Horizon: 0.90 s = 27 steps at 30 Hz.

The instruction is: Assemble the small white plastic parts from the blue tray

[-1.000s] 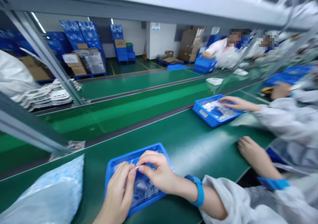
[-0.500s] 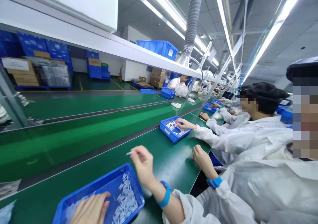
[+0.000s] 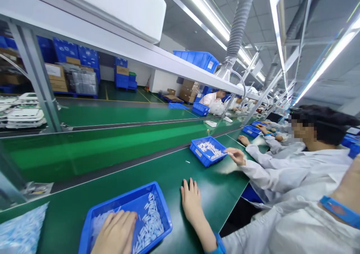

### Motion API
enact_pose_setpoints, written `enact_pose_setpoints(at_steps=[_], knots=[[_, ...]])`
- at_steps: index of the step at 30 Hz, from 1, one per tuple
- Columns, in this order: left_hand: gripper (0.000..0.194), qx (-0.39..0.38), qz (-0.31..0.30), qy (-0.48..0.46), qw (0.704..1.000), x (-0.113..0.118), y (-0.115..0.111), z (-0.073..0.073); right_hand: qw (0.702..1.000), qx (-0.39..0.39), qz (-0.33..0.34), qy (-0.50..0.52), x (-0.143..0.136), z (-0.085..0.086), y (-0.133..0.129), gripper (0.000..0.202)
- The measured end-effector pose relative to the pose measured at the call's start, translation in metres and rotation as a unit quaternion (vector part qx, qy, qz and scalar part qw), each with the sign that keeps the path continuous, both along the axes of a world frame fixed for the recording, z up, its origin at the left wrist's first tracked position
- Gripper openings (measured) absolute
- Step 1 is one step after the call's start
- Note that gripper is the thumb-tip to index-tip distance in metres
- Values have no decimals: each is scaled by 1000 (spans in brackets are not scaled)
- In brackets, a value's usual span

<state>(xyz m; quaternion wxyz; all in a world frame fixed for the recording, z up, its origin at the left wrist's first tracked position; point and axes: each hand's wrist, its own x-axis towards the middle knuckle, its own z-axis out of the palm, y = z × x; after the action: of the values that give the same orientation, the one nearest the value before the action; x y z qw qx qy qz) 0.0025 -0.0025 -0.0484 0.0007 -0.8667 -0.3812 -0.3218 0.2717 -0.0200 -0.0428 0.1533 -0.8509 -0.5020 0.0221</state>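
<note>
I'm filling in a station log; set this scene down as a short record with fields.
Left hand: inside blue rectangular plastic tray, grip hidden
Tray contents: small pale-blue stick-shaped pieces
Right hand: open on green tabletop
Ahead of it: small white loose piece
Beside tray: clear plastic bag, blue-white contents
Co-worker's hand: near second blue plastic tray

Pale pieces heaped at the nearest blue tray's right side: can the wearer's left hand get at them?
Probably yes: the left hand is over that tray, and nothing visible blocks its way to the pieces.
</note>
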Motion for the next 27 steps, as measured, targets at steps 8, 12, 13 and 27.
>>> enact_pose_setpoints(at_steps=[8, 12, 13, 27], knots=[[25, -2, 12, -30, 999, -6, 6, 10, 937, -201, 273, 88, -36, 90, -49, 28], [24, 4, -14, -73, 997, -3, -3, 25, 884, 6, 426, 191, -63, 132, -23, 18], [27, 7, -17, -84, 996, -3, -7, 31, 855, 67, 452, 247, -73, 133, -13, 10], [37, -136, -2, -225, 965, -13, -16, 61, 549, 112, 390, 731, -123, 60, 42, 33]])
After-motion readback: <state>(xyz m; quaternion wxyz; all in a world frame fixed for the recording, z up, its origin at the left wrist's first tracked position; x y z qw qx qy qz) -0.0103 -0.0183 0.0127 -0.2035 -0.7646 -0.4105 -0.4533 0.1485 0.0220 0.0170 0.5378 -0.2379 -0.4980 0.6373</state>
